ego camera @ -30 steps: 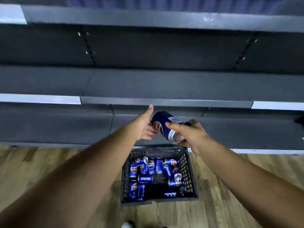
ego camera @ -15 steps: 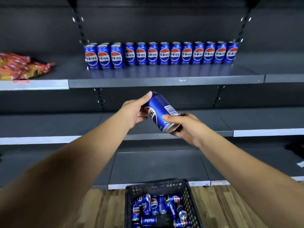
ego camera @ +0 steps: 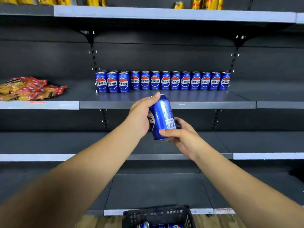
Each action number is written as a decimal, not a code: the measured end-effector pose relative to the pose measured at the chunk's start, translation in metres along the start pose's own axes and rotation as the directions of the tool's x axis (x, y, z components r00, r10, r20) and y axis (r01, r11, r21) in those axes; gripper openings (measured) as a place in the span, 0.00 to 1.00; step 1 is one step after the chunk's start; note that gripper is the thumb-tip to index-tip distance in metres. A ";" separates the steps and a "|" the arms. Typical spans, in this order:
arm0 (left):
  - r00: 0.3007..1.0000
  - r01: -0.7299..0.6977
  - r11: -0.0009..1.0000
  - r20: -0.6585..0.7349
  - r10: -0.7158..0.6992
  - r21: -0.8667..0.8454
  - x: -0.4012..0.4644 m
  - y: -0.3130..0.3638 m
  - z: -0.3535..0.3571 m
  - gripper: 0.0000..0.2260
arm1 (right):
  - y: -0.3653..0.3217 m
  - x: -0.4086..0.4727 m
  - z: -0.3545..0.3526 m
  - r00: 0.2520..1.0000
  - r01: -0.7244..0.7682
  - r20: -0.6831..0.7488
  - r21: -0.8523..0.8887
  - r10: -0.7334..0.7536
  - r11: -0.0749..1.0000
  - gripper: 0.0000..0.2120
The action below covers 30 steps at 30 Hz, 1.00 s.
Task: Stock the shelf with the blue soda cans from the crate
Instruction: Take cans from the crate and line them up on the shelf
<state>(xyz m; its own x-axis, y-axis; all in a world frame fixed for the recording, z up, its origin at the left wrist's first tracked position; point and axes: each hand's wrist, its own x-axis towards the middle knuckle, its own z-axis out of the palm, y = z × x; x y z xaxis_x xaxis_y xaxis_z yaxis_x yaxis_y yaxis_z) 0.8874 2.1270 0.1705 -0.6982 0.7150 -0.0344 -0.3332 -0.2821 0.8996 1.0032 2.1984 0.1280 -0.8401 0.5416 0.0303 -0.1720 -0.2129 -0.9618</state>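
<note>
Sixteen-odd cans (ego camera: pixel 165 81) stood shelved above hands. One can (ego camera: pixel 162 116) gripped by left hand (ego camera: pixel 139 116), right hand (ego camera: pixel 182 137); more in crate (ego camera: pixel 158 214) below.

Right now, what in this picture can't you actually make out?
Head view only:
- Crate: cut off by the bottom edge, so its can count is unknown.
- Held can: logo partly hidden by the left hand; base hidden by the right hand.
- Yellow cans: cropped by the top edge.
- Barcode text: too small.
</note>
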 end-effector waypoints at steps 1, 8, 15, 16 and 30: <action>1.000 -0.003 1.000 0.002 0.003 0.021 -0.002 0.000 0.000 0.29 | -0.001 0.000 0.002 1.000 0.011 0.011 -0.015 -0.011 1.000 0.29; 0.995 -0.102 0.985 0.013 0.101 0.138 -0.006 0.009 -0.008 0.12 | 0.003 0.000 0.011 0.997 0.066 0.050 -0.135 -0.059 0.989 0.34; 0.995 -0.089 0.995 0.052 0.086 0.054 -0.008 0.014 -0.018 0.08 | 0.005 -0.005 0.015 0.986 -0.010 0.166 -0.059 0.020 0.998 0.30; 0.995 -0.091 0.994 0.050 0.088 0.059 -0.009 0.014 -0.018 0.08 | 0.006 -0.006 0.017 0.986 -0.008 0.168 -0.072 0.020 0.997 0.27; 0.995 -0.095 0.995 -0.010 0.096 0.024 -0.018 0.020 -0.015 0.27 | 0.004 -0.018 0.061 0.942 0.208 -0.179 -0.352 -0.283 0.913 0.25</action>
<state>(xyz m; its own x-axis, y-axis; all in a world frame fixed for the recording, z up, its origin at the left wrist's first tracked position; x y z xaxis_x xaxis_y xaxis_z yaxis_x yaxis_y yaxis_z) 0.8839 2.0988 0.1831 -0.7335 0.6780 0.0474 -0.2500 -0.3340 0.9088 0.9864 2.1379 0.1400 -0.6507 0.7162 0.2523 -0.1505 0.2041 -0.9673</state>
